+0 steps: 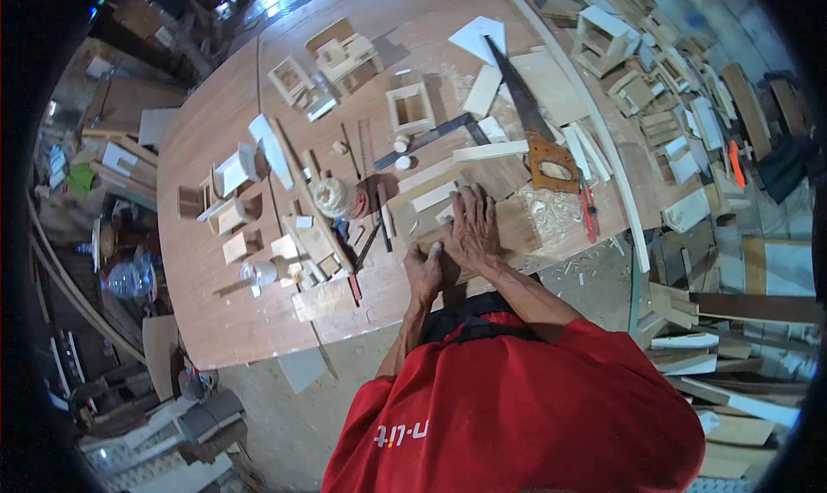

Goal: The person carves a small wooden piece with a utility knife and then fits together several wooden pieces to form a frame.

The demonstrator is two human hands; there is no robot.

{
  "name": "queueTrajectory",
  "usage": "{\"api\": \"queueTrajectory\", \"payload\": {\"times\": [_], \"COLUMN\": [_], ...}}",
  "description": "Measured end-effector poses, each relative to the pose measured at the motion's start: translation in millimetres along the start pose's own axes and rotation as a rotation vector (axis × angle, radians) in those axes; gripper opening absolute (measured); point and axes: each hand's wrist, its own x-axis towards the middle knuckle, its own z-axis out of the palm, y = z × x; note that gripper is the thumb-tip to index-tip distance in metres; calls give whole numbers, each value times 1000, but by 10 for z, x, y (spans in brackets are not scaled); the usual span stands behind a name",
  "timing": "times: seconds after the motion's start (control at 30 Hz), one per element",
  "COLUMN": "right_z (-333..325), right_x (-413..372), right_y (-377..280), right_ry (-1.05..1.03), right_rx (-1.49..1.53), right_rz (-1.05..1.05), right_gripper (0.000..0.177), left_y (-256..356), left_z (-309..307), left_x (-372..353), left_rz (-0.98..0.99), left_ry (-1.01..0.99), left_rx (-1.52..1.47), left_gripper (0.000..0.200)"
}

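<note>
My left hand (424,273) is curled at the near edge of the table, its thumb up beside my right hand; what its fingers grip is hidden. My right hand (474,230) lies palm down on a brown wooden board (514,226), fingers stretched forward and slightly apart. Just beyond its fingertips are a pale wood strip (435,196) and a small pale block (444,214). Another pale strip (491,151) lies farther back.
A handsaw (551,164) and wood shavings (551,215) lie to the right. Behind is a black metal square (431,140). An open jar (332,197), red-handled tool (590,213) and small wooden models (343,53) share the table (207,295). Wood scraps crowd the right side.
</note>
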Motion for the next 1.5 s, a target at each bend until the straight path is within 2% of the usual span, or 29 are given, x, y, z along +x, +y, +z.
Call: {"api": "queueTrajectory", "payload": {"times": [0.07,0.1,0.23,0.4,0.73,1.03,1.1,1.3,1.5], "right_z": [-93,-89,-93,-51,-8,18,-33,29,94], "right_x": [39,52,65,65,41,63,93,82,61], "right_y": [-35,-52,-46,-44,7,108,70,68,149], "right_ry": [-52,-53,-41,-27,0,28,19,42,36], "right_rx": [26,25,55,51,34,0,14,17,33], "right_rz": [-3,22,31,43,15,-27,-8,29,-13], "right_gripper": [59,62,62,62,58,55,56,57,57], "left_y": [-69,-33,43,45,73,12,59,-34,26], "left_z": [0,10,72,72,9,40,85,50,34], "left_x": [18,8,-34,-34,-31,-12,-44,1,-44], "left_rz": [135,140,65,44,133,43,87,133,149], "left_ry": [20,34,75,158,62,93,124,138,84], "left_rx": [-71,-46,-76,131,115,24,-36,114,44], "left_gripper": [20,17,14,12,13,15,15,13,12]}}
